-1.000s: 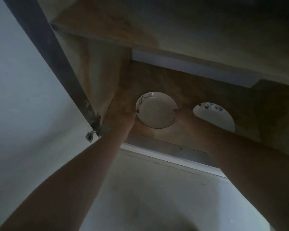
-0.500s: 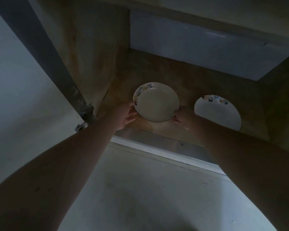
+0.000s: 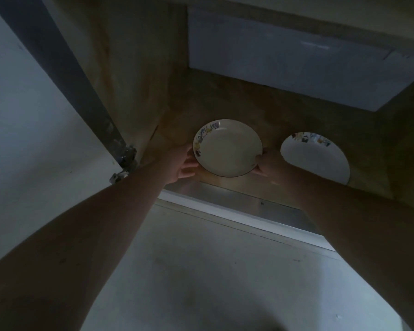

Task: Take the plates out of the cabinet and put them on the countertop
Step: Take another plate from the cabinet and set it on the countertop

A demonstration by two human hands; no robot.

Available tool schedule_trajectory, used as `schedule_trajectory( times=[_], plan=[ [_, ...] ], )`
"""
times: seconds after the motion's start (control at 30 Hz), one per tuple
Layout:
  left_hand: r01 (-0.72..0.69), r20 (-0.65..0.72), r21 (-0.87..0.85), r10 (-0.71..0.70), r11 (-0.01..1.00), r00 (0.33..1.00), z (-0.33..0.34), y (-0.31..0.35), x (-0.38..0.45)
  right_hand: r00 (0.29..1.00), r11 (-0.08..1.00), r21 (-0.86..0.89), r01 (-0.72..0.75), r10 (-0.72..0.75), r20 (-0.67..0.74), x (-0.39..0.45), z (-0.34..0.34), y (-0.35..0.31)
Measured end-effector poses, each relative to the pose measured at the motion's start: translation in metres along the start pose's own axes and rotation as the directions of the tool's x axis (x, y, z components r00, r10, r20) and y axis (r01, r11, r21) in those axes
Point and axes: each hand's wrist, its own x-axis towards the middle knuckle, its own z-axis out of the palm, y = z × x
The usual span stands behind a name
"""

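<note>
**Plate held at both rims inside the wall cabinet**

Light dim, view upward into the open brown wood-grain cabinet (image 3: 225, 96). Person reaches in with both bare arms.

Round white ceramic plate with a dark rim line and coloured motifs on its left edge (image 3: 227, 148): held between the two hands over the cabinet's bottom shelf, near its front edge. Whether it has left the shelf or rests on it cannot be told.

Left hand (image 3: 181, 163): at the plate's left rim, fingers (image 3: 189, 164) curled under the edge, clamped on the plate.

Right hand (image 3: 269, 163): at the plate's right rim, thumb over the edge, fingers below, also gripping the plate.

Second round white plate with coloured motifs at its far edge (image 3: 314, 157): lies on the same shelf just beside the held one, to its right, apart from it; its near edge is hidden by the right forearm.

White cabinet door (image 3: 34, 139) stands open at left, metal hinge (image 3: 124, 163) at its lower corner.
</note>
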Motion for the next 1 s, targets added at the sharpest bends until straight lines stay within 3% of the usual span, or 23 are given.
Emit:
schedule_trajectory(
  times=[0.27, 0.5, 0.6, 0.73, 0.83, 1.0],
  plan=[
    [-0.003, -0.063, 0.14, 0.012, 0.99, 0.998, -0.025, -0.008, -0.019, 0.992, 0.998, -0.008, 0.058, -0.056, 0.109, -0.037, -0.015, 0.012],
    [-0.015, 0.018, 0.315, 0.01, 0.949, 1.0, -0.012, -0.024, -0.131, 0.991, 0.995, -0.079, -0.053, 0.062, 0.116, -0.136, -0.02, 0.012],
    [-0.05, -0.08, 0.522, 0.108, 0.851, 0.991, -0.01, -0.017, -0.19, 0.989, 0.994, -0.073, -0.08, 0.088, 0.119, -0.199, -0.027, -0.008],
    [-0.018, -0.079, 0.355, 0.049, 0.935, 0.996, -0.007, 0.01, -0.283, 0.988, 0.995, -0.039, -0.094, 0.098, 0.116, -0.289, -0.05, -0.039],
    [0.026, -0.185, 0.199, 0.011, 0.98, 0.983, 0.0, 0.036, -0.356, 0.982, 0.988, -0.03, -0.154, 0.157, 0.11, -0.358, -0.073, -0.067],
    [0.038, -0.213, 0.182, 0.001, 0.983, 0.977, 0.006, 0.072, -0.484, 0.984, 0.976, -0.165, -0.141, 0.156, 0.082, -0.477, -0.102, -0.135]
  ],
)
